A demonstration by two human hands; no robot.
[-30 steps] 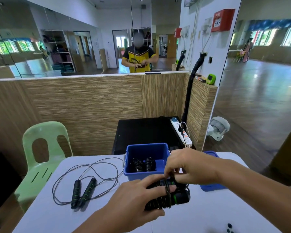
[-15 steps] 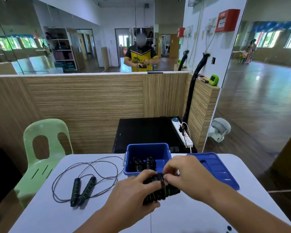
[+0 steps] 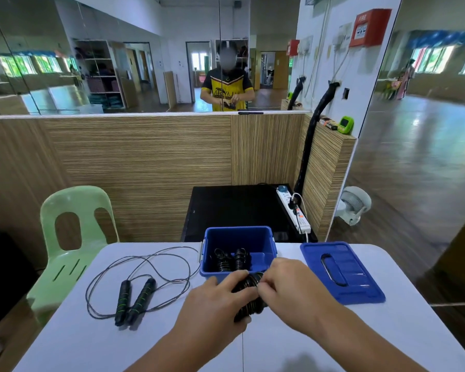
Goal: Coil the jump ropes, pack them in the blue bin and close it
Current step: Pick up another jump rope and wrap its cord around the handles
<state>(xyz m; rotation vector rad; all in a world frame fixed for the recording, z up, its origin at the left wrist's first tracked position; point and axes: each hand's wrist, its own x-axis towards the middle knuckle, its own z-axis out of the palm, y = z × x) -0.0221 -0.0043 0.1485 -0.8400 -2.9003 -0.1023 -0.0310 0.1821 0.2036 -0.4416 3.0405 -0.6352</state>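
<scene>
White surface [image 3: 293, 345] before a mirrored wall [image 3: 118, 76]. Left hand [image 3: 212, 304] grips the coiled jump rope [image 3: 249, 299] just in front of the blue bin [image 3: 273, 245]; right hand [image 3: 287, 285] pinches its outer turn. Light and springy, it likely unwinds if released: hold across the coils. Second rope [image 3: 134, 299] lies loose, left.

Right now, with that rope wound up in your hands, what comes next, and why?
Probably lift the coiled rope into the blue bin: left hand and right hand grip it right before the open bin, where another wound rope already lies.
</scene>
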